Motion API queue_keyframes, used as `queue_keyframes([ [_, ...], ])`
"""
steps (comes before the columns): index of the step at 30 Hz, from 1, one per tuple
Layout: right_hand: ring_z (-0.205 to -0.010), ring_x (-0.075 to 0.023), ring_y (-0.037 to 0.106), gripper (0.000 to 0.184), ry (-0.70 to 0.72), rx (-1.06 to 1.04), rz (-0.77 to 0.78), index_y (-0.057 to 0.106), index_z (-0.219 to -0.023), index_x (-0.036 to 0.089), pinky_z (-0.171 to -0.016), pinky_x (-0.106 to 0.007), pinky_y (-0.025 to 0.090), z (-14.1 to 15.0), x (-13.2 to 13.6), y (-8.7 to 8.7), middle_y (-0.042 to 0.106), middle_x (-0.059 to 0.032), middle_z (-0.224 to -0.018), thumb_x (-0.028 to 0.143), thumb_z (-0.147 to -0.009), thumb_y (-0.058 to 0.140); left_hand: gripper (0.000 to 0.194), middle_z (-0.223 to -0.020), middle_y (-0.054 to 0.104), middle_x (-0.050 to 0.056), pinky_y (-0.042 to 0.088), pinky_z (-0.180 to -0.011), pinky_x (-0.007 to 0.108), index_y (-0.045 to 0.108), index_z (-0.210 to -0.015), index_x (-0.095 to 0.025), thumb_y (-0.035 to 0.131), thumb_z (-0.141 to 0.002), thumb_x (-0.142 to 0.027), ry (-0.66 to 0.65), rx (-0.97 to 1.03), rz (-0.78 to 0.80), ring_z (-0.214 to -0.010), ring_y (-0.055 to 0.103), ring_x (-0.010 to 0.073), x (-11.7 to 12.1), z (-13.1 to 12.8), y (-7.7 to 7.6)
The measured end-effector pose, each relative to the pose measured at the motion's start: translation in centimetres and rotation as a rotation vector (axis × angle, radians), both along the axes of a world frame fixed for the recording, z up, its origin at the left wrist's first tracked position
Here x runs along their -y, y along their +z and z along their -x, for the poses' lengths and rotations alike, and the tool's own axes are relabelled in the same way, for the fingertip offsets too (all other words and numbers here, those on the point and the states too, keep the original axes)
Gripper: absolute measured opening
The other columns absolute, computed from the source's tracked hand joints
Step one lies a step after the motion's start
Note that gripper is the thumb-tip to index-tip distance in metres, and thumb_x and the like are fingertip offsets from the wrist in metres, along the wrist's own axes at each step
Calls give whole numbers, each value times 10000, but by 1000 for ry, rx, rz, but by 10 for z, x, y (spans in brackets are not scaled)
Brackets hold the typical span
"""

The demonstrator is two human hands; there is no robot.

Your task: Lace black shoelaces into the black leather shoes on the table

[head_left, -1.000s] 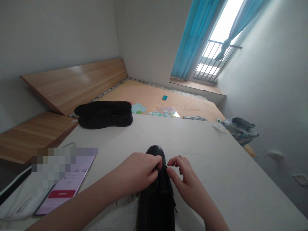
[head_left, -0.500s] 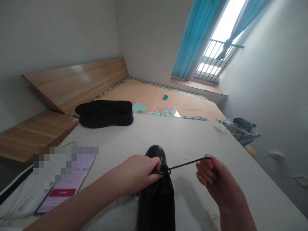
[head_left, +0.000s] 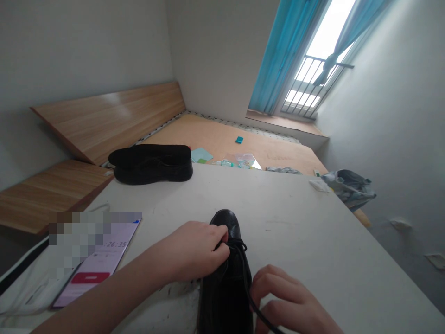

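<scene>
shoes (head_left: pixel 227 294) number two; left hand (head_left: pixel 200 248) pinches the nearer one's lace (head_left: pixel 247 280); whether right hand (head_left: pixel 287 299) grips, i cannot tell

There are two shoes (head_left: pixel 227 283) (head_left: pixel 153 169), two hands (head_left: pixel 194 250) (head_left: pixel 288 299), one phone (head_left: pixel 100 266) and one surface (head_left: pixel 306 241). One window (head_left: pixel 328 28) and two curtains (head_left: pixel 278 60) (head_left: pixel 352 30) also show.

On the table (head_left: pixel 295 218), a shoe (head_left: pixel 227 297) lies under the left fingers (head_left: pixel 219 254) — another shoe (head_left: pixel 153 164) beyond, leftward — a phone (head_left: pixel 100 263) to their left.

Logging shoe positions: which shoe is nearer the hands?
The front shoe, toe pointing away, left hand at its lace; the other shoe sits untouched, far left.
</scene>
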State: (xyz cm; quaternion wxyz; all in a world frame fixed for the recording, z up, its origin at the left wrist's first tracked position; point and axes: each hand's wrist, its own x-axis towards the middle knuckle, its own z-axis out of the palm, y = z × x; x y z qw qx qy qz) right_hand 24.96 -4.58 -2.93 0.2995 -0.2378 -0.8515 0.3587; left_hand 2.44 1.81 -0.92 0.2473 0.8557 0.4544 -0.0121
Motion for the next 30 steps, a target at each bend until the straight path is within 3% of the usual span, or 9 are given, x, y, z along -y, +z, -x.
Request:
queue_keyframes([
  [3,-801,-215,600,490,-100,111,81,651,-831,231,-693,-296,479,2,-3,3,637,-70,-813,659,-910,425,378,-951,719,82,455,-749,379,628,-880,-190,292,-990,-323,-5,47,-11,-892,659,272,-1,-4,-2],
  [7,-780,-223,598,531,-187,70,169,633,-815,231,-698,-298,479,-4,0,8,627,-67,-791,710,-878,412,373,-961,684,93,448,-815,378,646,-870,-164,314,-994,-282,9,86,11,-929,624,248,-5,-8,-11],
  [11,-700,-178,562,470,-377,82,226,562,-761,212,-649,-278,437,-11,-7,-5,574,-33,-725,510,-1017,304,376,-894,627,43,435,-785,327,610,-776,-176,357,-990,-353,31,265,114,-877,579,203,-7,-5,-9],
  [16,-781,-179,578,284,-556,209,293,604,-919,218,-688,-291,434,-1,-21,-30,634,-34,-850,376,-1013,389,421,-684,485,-38,386,-610,258,484,-701,-187,361,-990,-467,112,619,337,-667,486,132,-6,5,10],
  [20,-812,-188,572,243,-591,131,396,579,-965,206,-667,-291,434,14,-29,-44,616,-38,-858,417,-977,458,317,-716,496,-40,382,-596,234,552,-780,-185,438,-979,-405,127,835,327,-671,460,117,-2,15,25],
  [24,-707,-155,476,336,-548,-11,548,526,-843,202,-619,-271,401,19,-36,-47,506,3,-771,523,-937,496,158,-726,550,-45,404,-605,207,588,-802,-188,519,-926,-258,159,995,279,-672,488,102,2,24,37],
  [27,-680,-141,394,384,-472,-67,642,485,-780,208,-629,-262,370,19,-39,-40,402,30,-730,566,-915,510,155,-740,607,-38,420,-625,207,633,-802,-188,501,-874,-151,156,957,228,-689,538,106,1,26,39],
  [30,-730,-151,402,378,-441,-107,685,500,-767,208,-694,-268,376,19,-41,-30,406,23,-739,553,-922,512,232,-697,620,-40,401,-619,216,661,-754,-188,465,-827,-87,127,782,122,-679,550,111,-4,24,35],
])
